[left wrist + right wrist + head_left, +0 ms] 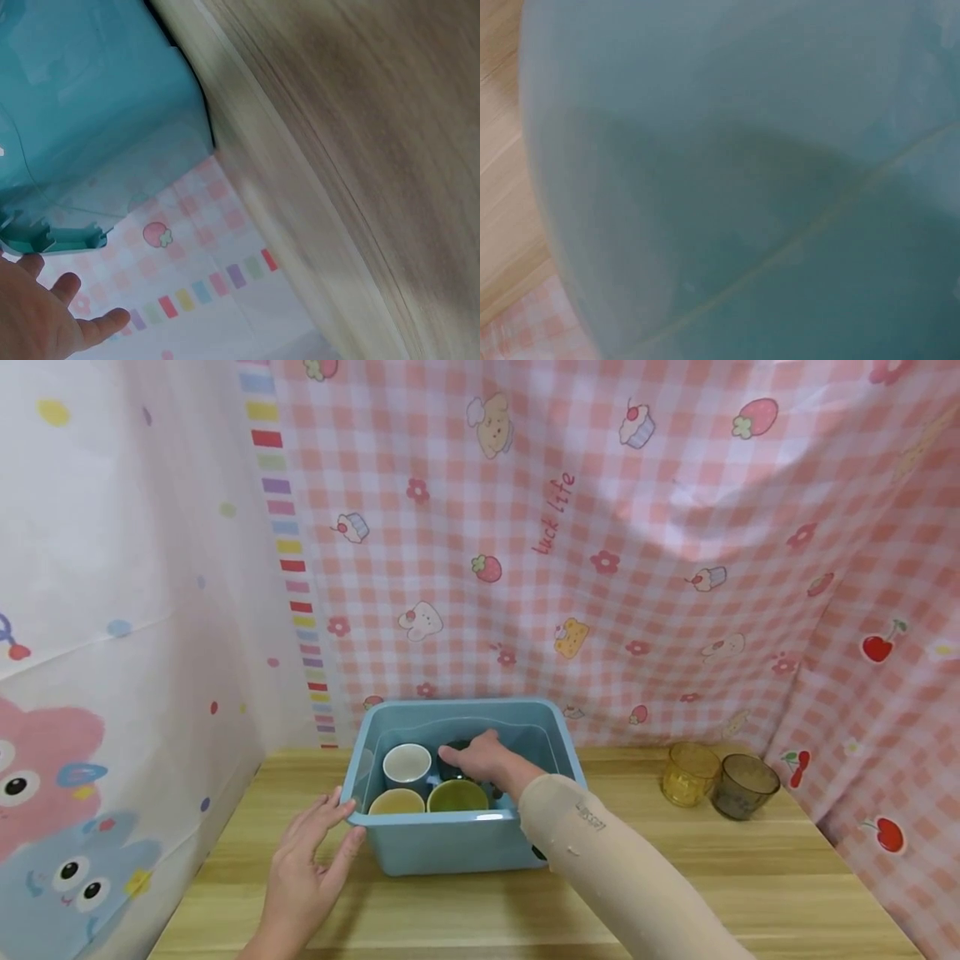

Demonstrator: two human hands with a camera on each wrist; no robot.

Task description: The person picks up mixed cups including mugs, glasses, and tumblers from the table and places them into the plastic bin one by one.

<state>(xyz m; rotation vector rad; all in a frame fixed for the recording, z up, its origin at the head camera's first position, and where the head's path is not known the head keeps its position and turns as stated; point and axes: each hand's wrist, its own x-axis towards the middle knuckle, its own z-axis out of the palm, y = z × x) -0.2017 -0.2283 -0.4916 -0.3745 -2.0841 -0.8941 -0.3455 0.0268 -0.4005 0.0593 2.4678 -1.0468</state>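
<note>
A light blue plastic bin [457, 847] stands on the table with several cups inside. A white-lined blue mug [407, 766], a pale yellow cup [397, 802] and a green cup [458, 796] fill its left and front part. My right hand [491, 758] reaches over the front rim and grips a dark cup [450, 770], which it partly hides. At the bin's left front corner my left hand [307, 856] touches the rim with spread, fairly straight fingers. In the left wrist view its fingers [67, 288] lie beside the rim. The right wrist view has only the bin wall [742, 187] close up.
Right of the bin, an amber glass cup [688, 775] and a smoky brown glass cup [742, 787] stand side by side on the wooden table [675, 860]. A pink checked curtain [600, 610] hangs behind, and a white printed curtain [150, 610] on the left.
</note>
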